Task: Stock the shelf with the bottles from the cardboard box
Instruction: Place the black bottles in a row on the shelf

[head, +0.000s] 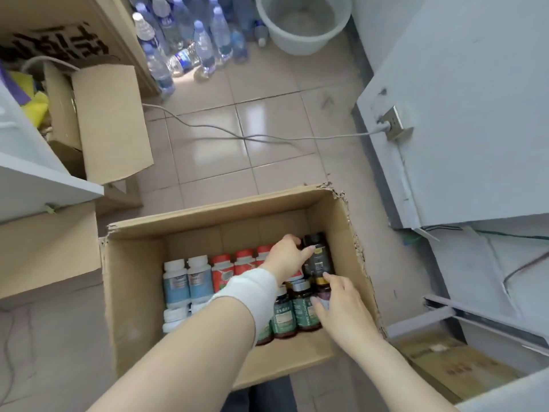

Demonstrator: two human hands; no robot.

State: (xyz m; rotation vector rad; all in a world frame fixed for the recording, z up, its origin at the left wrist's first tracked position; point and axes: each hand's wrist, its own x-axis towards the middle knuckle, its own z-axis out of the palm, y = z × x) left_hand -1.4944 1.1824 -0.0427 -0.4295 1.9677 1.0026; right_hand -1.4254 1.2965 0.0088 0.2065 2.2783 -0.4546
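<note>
Tiled floor [267,129] carries our cardboard box [208,215]. Our left hand [286,255], the nearer one, has its grip clamped round the dark bottle [318,260] in the far right corner, cap end pointing away from us. Our right hand [341,304] pinches a purple-labelled bottle [323,294] just below. Both, we judge, lift out upward.

Soft, even light fills the room, bright and rather cool. A white glare sits on the glossy floor tiles [252,135]. Shadows are faint, deepest inside the cardboard box [184,221]. Straight edges bow near the corners, and everything looks slightly soft.
</note>
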